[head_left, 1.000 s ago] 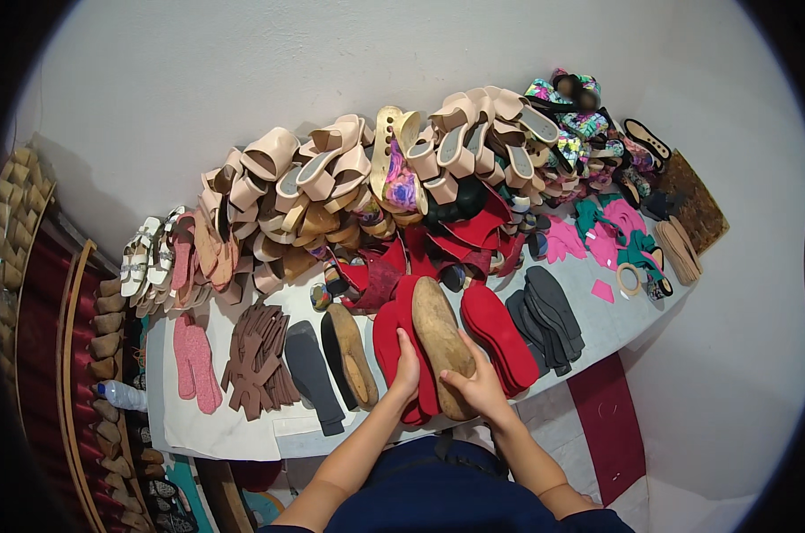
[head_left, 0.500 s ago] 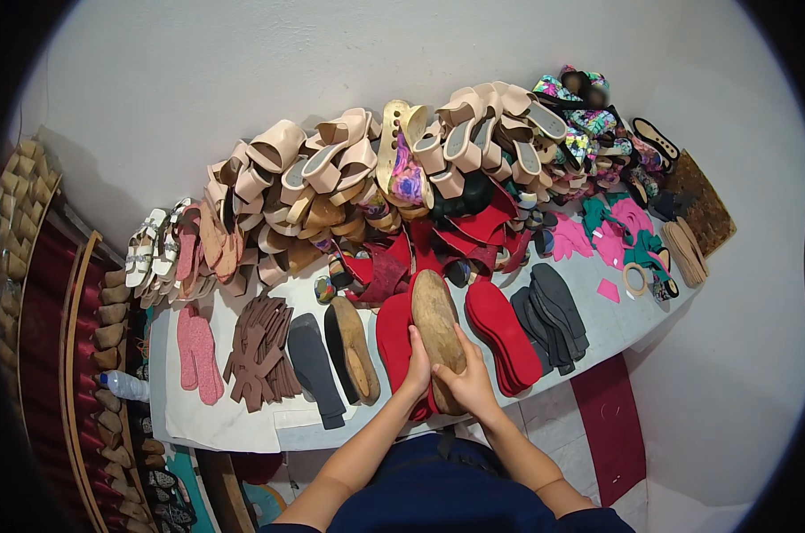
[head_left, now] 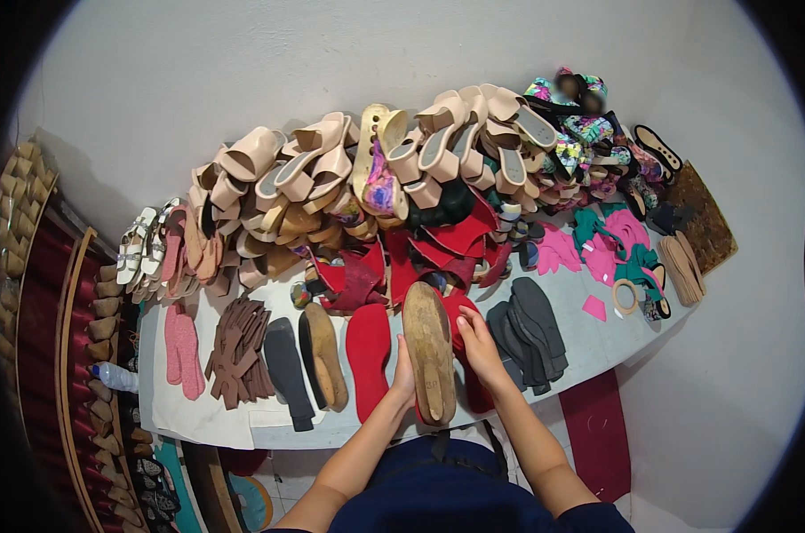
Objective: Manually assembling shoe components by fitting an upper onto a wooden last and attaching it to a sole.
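A worn wooden shoe last (head_left: 427, 355) points away from me at the near edge of the table, sole side up. My left hand (head_left: 404, 377) grips its left side, with most of the fingers hidden behind it. My right hand (head_left: 482, 355) is apart from the last, fingers stretched out over the red soles (head_left: 454, 311) on its right. Another red sole (head_left: 367, 355) lies to the left of the last. Further left stand a second wooden last with a black edge (head_left: 324, 355) and dark grey soles (head_left: 287, 373). More dark grey soles (head_left: 536, 329) lie right of my right hand.
Beige heeled sandals (head_left: 309, 160) are heaped along the wall, with patterned ones (head_left: 589, 133) at the right. Brown strips (head_left: 243, 355) and pink soles (head_left: 183, 351) lie left on the table (head_left: 269, 437). Pink and green cloth (head_left: 616, 235) and a tape roll (head_left: 625, 297) lie right.
The last has turned more upright in view and come slightly nearer me. My right hand has let go of it and moved onto the red soles. My view has shifted a little right.
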Available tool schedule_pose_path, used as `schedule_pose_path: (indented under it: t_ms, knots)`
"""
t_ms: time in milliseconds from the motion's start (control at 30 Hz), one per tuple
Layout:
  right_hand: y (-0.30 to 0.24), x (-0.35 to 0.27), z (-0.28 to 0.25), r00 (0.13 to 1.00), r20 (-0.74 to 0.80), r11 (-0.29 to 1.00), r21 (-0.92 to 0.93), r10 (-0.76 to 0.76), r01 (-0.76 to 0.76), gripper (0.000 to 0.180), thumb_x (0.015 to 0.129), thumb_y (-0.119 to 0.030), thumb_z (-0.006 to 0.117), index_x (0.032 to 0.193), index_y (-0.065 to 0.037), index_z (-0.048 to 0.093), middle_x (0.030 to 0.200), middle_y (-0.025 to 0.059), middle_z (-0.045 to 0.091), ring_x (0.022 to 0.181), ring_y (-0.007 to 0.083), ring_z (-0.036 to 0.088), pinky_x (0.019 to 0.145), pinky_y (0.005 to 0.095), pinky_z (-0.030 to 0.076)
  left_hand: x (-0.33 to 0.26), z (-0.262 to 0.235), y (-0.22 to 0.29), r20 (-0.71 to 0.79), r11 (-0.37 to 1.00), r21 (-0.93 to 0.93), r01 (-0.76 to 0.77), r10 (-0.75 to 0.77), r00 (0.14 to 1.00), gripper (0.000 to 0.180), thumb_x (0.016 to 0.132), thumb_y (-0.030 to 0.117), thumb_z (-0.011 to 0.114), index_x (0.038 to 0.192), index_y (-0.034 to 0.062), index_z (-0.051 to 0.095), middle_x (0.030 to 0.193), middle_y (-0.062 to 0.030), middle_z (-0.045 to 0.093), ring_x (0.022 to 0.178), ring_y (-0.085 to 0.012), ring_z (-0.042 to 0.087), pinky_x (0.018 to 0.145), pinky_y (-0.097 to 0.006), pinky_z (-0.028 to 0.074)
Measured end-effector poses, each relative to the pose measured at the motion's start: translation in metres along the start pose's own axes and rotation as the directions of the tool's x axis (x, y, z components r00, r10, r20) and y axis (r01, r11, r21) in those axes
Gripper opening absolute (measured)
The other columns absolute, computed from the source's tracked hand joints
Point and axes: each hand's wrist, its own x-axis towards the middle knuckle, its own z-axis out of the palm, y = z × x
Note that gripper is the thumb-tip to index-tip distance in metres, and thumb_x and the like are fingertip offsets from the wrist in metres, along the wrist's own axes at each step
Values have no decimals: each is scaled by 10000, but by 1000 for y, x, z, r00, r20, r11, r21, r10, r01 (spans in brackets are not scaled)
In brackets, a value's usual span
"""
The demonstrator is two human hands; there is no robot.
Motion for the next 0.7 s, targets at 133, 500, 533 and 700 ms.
schedule_pose_path:
  t_ms: [133,500,533,700]
  knots:
    - [12,13,-9,922,225,922,158,315,-353,501,874,-289,449,1251,-1,289,1123,160,441,1025,202,448,866,305,362,5,25,-8,-152,997,74,21,-10,988,779,796,659,101,1205,56,375,984,-157,549,798,-277,571,706,-378,479]
    - [35,33,-32,893,268,842,317,363,-437,474,858,-286,483,1196,25,364,1071,122,494,934,163,492,793,262,398,34,41,-42,-240,1000,11,0,2,971,771,795,663,119,1220,66,358,1002,-161,523,824,-294,551,719,-411,467]
    - [35,34,-35,887,281,850,288,366,-442,466,861,-283,478,1193,26,369,1073,121,494,928,161,492,789,264,398,36,42,-44,-255,1000,20,-7,12,967,781,790,669,116,1213,62,366,990,-165,527,811,-300,552,712,-411,466]
    - [32,47,-56,842,418,880,172,341,-442,418,872,-278,457,1173,6,397,974,77,518,846,120,489,730,231,395,44,46,-52,-269,998,39,-45,54,962,802,780,681,107,1186,53,395,938,-165,545,765,-300,561,692,-405,469]
